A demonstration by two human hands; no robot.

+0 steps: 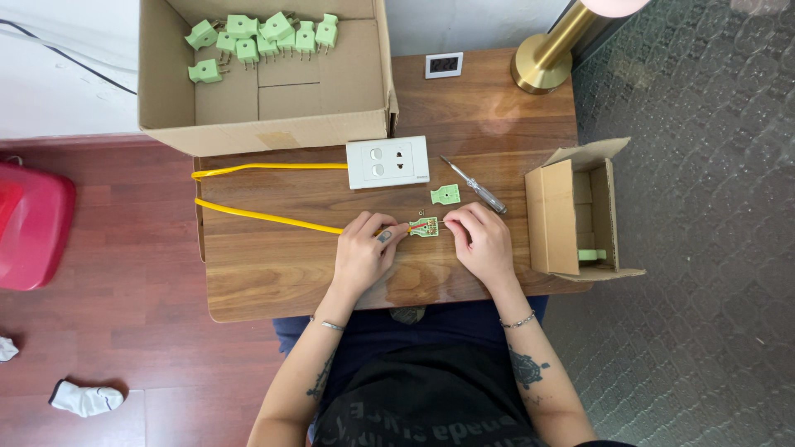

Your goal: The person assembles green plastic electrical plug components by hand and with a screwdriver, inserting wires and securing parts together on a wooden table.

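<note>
1. The left hand (363,251) is resting on the wooden table (273,273), its fingers pinching the end of a yellow cable (265,216) where it meets an open green plug half (423,226).
2. The right hand (482,242) is lying just beside the plug half on its other side, its fingertips drawn narrowly together at the plug's edge; what they are gripping is too small to tell.
3. The plug half is lying flat near the middle of the table, between the two hands, with small wires showing inside it.
4. A loose green plug cover (445,194) is sitting just above it, near a screwdriver (475,187) lying at a slant.
5. The cable is looping back to a white socket plate (387,161).
6. A large open cardboard box (265,99) is standing at the table's far edge, holding a cluster of green plugs (263,41) gathered along its far side.
7. A small cardboard box (571,211) is lying on its side at the right edge, its opening showing one green piece (591,255) inside.
8. A brass lamp base (542,62) and a small white display (444,64) are standing at the far right corner.
</note>
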